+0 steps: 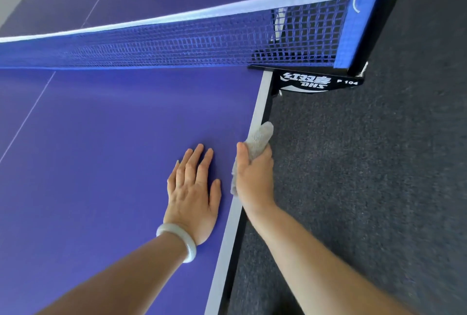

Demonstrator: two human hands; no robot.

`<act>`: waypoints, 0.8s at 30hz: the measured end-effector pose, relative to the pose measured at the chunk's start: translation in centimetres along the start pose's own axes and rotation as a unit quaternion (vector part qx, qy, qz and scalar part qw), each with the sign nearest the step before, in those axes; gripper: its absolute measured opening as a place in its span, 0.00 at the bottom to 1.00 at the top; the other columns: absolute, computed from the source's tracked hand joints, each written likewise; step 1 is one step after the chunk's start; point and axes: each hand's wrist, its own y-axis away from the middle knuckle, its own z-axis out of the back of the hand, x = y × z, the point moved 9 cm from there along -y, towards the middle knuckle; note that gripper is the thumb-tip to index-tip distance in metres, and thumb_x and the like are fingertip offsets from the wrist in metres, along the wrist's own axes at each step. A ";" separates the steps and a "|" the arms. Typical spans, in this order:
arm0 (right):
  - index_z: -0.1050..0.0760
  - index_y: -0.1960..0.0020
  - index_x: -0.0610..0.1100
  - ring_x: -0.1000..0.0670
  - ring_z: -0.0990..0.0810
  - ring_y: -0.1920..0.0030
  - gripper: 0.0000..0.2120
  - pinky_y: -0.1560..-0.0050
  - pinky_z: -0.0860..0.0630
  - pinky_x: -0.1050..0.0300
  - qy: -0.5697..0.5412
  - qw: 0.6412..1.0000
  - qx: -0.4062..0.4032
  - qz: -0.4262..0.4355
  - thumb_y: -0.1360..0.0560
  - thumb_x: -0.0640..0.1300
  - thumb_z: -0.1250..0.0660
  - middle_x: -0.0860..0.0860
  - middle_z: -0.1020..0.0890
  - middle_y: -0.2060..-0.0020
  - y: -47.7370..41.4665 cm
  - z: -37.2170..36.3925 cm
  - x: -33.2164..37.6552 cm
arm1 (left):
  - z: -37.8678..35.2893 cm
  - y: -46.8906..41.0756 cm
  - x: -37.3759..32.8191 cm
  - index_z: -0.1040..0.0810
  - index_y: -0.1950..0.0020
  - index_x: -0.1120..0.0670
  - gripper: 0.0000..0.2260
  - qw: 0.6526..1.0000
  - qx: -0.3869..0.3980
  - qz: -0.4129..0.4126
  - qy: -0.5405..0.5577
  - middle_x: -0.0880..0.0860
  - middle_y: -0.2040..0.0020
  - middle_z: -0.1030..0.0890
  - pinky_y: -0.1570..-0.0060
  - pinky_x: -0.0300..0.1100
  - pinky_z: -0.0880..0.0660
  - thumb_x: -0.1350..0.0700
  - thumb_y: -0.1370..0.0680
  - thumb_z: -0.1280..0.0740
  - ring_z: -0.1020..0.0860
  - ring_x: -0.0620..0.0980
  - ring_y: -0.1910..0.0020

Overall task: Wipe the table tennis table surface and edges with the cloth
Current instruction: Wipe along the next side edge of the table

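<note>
Both hands at the table (101,163) edge: left hand (193,196) flat on top, right hand (255,183) gripping cloth (260,138).

Our table (101,163) is purple with thin white lines and a pale edge band. The net (177,47) is blue mesh under white tape, its clamp (310,81) black with white lettering. We see a grey-white cloth (261,138), a milky white bracelet (188,244), speckled dark grey carpet (379,188) at right.

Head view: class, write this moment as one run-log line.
right hand: grips crumpled grey cloth against side edge of purple table tennis table | left hand: flat on tabletop | black net clamp: ahead, untouched
</note>
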 end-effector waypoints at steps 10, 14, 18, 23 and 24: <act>0.40 0.25 0.42 0.33 0.20 0.44 0.30 0.44 0.22 0.35 0.009 1.000 0.011 -0.018 0.20 0.56 0.38 0.36 0.24 0.38 -2.5 -0.1 1.1 | 0.0 0.1 0.0 0.44 0.20 0.51 0.29 1.000 0.000 0.004 -0.001 0.48 0.19 0.46 0.22 0.49 0.53 0.44 0.20 0.56 0.51 0.48 0.20; 0.42 0.23 0.45 0.32 0.20 0.44 0.30 0.47 0.21 0.32 -0.006 1.000 0.003 -0.010 0.20 0.57 0.39 0.36 0.26 0.36 -3.0 0.0 1.9 | -0.1 0.1 0.0 0.44 0.20 0.50 0.29 1.000 -0.003 0.003 -0.001 0.48 0.19 0.47 0.22 0.48 0.53 0.43 0.20 0.56 0.52 0.48 0.21; 0.46 0.20 0.53 0.46 0.23 0.38 0.31 0.37 0.24 0.48 0.016 0.999 -0.020 0.033 0.19 0.56 0.39 0.47 0.31 0.32 6.7 -0.1 -3.4 | -0.2 0.1 0.2 0.45 0.20 0.50 0.27 1.000 -0.006 0.000 0.000 0.48 0.19 0.47 0.22 0.48 0.54 0.45 0.18 0.55 0.52 0.48 0.20; 0.47 0.20 0.54 0.42 0.20 0.43 0.32 0.47 0.20 0.40 0.010 1.000 0.022 -0.004 0.20 0.58 0.41 0.49 0.32 0.37 15.4 -1.6 -9.4 | -0.1 -0.1 0.1 0.44 0.20 0.50 0.25 1.000 -0.016 0.000 0.016 0.49 0.20 0.45 0.23 0.49 0.54 0.48 0.17 0.49 0.50 0.50 0.21; 0.48 0.19 0.53 0.41 0.21 0.42 0.32 0.46 0.20 0.39 0.016 1.000 0.018 -0.010 0.19 0.58 0.41 0.49 0.33 0.37 15.0 -1.5 -9.7 | -0.1 -0.1 0.1 0.44 0.20 0.50 0.25 1.000 -0.017 0.000 0.016 0.49 0.20 0.46 0.23 0.50 0.53 0.48 0.17 0.50 0.50 0.51 0.21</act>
